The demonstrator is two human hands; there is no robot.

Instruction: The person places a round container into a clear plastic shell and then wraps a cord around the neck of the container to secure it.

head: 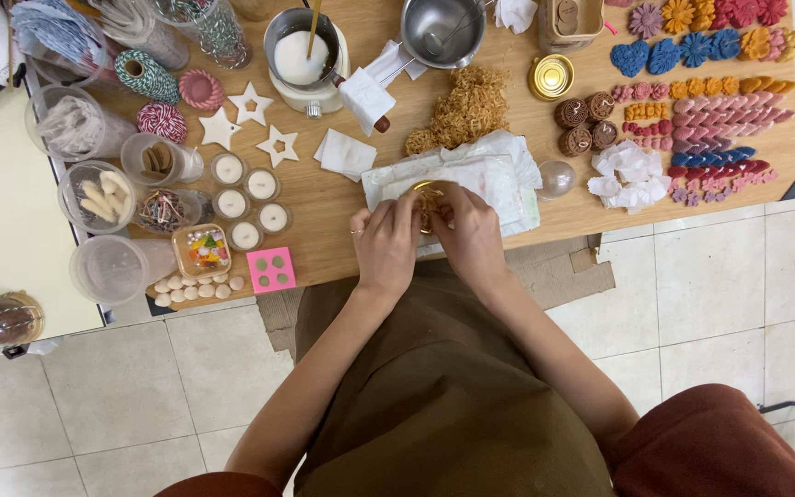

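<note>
Both hands meet at the table's [342,262] near edge, over a crumpled white cloth [499,179]. Left hand [385,244] & right hand [468,235] pinch a small gold tin [427,204] between fingertips, fingers closed narrow on it. Looks light, thin metal, prob. dents easy, shiny so a bit slippery; best held by the rim. Mostly hidden, only a gold edge shows. Straw-coloured shred pile [462,115] sits just beyond.

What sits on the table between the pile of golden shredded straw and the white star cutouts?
In the head view, a folded white paper napkin lies on bare wood between the shredded straw and the star cutouts.
</note>
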